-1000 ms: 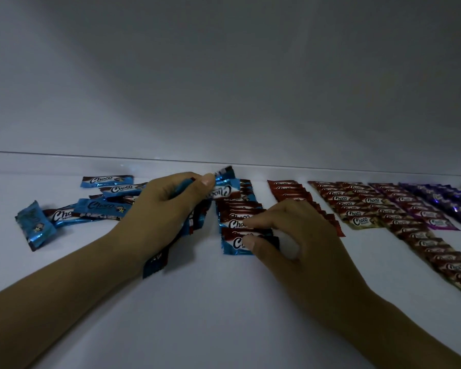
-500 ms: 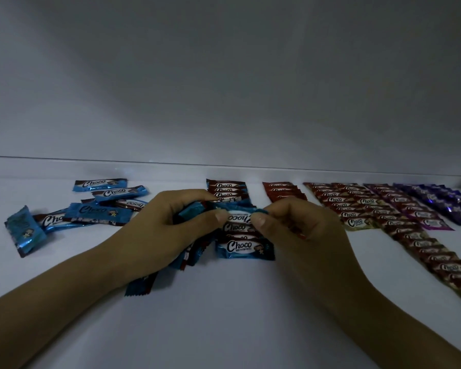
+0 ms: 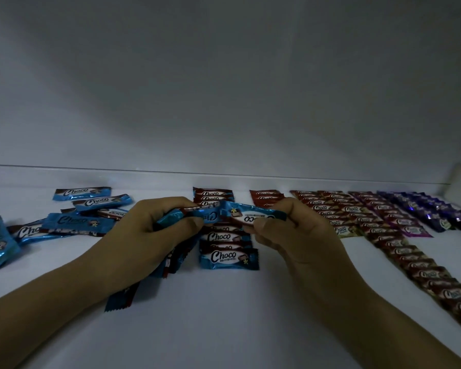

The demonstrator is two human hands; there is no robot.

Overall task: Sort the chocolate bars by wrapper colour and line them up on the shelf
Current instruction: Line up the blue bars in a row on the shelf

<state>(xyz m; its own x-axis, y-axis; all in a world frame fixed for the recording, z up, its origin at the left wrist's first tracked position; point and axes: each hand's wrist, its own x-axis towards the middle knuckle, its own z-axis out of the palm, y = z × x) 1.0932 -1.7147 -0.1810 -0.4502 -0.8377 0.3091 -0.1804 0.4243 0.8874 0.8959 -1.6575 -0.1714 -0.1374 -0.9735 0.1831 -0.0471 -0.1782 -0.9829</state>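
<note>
Now my left hand (image 3: 149, 235) grips spare blue bars (image 3: 121, 298); my right hand (image 3: 304, 241) pinches one bar (image 3: 253, 215), probably for the blue row (image 3: 228, 259).

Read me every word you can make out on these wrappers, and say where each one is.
"Choco": loose blue bars, left.
"Choco": front bar of the blue line.
"Choco": brown rows, several bars.
Held blue bar: logo upside down, partly covered.
Purple bars and all small print: too blurred to read.
</note>
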